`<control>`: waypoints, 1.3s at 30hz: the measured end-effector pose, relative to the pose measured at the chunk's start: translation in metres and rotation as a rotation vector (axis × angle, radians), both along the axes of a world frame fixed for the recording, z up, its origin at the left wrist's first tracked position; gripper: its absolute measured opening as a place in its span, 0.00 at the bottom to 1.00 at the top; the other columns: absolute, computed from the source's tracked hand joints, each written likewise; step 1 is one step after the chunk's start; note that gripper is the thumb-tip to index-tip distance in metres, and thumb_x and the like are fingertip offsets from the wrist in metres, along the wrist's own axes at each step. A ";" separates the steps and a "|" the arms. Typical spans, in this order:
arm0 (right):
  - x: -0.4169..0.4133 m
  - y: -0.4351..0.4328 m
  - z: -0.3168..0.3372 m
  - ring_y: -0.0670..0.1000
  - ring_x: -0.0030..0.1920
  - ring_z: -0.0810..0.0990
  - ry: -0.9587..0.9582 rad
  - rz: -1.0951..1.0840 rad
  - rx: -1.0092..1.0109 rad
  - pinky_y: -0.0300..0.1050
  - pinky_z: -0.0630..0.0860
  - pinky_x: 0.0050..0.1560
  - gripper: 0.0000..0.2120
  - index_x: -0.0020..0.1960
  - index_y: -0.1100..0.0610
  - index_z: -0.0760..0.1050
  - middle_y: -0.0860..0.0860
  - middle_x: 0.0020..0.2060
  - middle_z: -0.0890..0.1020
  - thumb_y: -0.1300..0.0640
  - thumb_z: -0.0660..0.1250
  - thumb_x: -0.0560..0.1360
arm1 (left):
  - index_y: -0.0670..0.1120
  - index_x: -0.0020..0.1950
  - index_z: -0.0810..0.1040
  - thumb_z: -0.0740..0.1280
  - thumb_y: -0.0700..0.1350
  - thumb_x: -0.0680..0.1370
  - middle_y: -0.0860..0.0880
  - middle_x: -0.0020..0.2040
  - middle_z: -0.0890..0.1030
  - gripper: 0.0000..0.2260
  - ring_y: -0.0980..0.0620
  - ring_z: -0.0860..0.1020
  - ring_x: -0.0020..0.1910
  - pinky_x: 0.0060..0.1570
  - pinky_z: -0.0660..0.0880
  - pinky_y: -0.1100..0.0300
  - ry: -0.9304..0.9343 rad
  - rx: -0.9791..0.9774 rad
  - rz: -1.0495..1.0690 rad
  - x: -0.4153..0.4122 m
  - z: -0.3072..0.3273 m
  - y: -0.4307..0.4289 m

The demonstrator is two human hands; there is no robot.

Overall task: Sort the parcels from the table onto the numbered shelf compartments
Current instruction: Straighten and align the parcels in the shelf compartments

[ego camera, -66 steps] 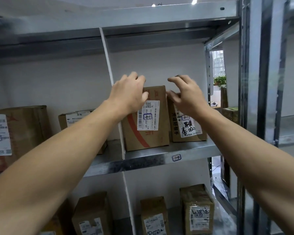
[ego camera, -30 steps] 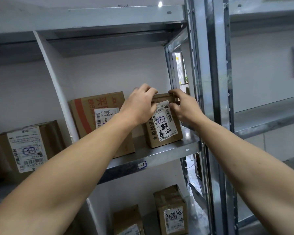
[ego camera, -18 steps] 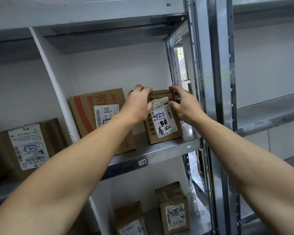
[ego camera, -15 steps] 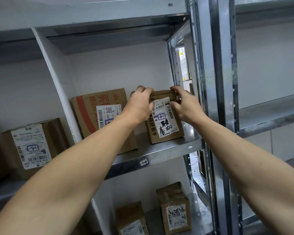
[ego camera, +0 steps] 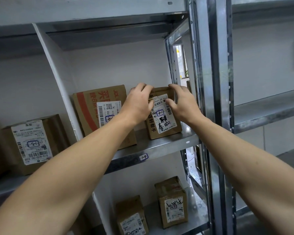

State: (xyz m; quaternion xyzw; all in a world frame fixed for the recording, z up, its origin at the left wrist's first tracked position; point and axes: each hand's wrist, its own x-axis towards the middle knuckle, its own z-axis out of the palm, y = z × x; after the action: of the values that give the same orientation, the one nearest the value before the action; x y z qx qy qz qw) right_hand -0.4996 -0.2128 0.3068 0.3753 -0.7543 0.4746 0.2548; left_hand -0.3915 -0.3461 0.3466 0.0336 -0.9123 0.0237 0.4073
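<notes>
The left grip (ego camera: 139, 103) and right grip (ego camera: 183, 103) are both clasping the top edge of the small parcel (ego camera: 165, 128), which is standing near the shelf's (ego camera: 168, 145) right front corner, beside the larger parcel (ego camera: 92, 112). Before releasing, the person is probably best squaring it, label facing out, back from the front edge.

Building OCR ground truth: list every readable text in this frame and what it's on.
"516-K20-00 028": upside-down label on the left parcel.
"P021 00 K3", rest unclear: label on the small parcel.
"店好帮手": printed on the small parcel's front.
Unreadable: upside-down red print on the red-printed carton; the shelf tag; the handwriting; labels on the lower parcels.
</notes>
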 end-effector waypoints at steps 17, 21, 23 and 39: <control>0.154 0.001 -0.038 0.62 0.55 0.77 0.341 -0.338 0.421 0.58 0.78 0.50 0.16 0.63 0.57 0.74 0.58 0.59 0.78 0.49 0.61 0.81 | 0.45 0.64 0.75 0.65 0.48 0.78 0.45 0.61 0.76 0.16 0.43 0.74 0.57 0.55 0.75 0.46 -0.021 -0.178 0.031 0.171 -0.034 -0.021; 0.217 -0.005 -0.050 0.60 0.53 0.77 0.378 -0.309 0.465 0.57 0.77 0.49 0.16 0.63 0.56 0.74 0.57 0.56 0.78 0.48 0.60 0.81 | 0.46 0.65 0.75 0.65 0.49 0.78 0.46 0.60 0.77 0.17 0.45 0.75 0.55 0.55 0.75 0.46 -0.027 -0.140 0.068 0.239 -0.056 -0.035; 0.250 -0.011 -0.060 0.60 0.55 0.76 0.365 -0.286 0.496 0.56 0.76 0.51 0.17 0.64 0.56 0.73 0.57 0.57 0.77 0.48 0.59 0.81 | 0.47 0.65 0.74 0.64 0.50 0.78 0.47 0.60 0.77 0.16 0.45 0.74 0.55 0.55 0.73 0.47 -0.050 -0.112 0.100 0.275 -0.072 -0.044; 0.509 -0.187 -0.187 0.64 0.59 0.74 0.285 0.270 0.787 0.56 0.71 0.54 0.14 0.63 0.56 0.70 0.58 0.59 0.74 0.50 0.58 0.81 | 0.49 0.68 0.71 0.62 0.53 0.79 0.46 0.64 0.74 0.19 0.43 0.72 0.61 0.59 0.70 0.48 -0.413 0.231 0.771 0.604 -0.222 -0.154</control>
State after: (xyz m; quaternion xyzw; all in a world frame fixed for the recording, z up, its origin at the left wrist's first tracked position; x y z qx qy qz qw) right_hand 0.0092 -0.3994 0.1195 0.6006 -0.7792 0.1238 0.1297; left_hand 0.2129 -0.4998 0.1250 0.4108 -0.8920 0.0780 0.1718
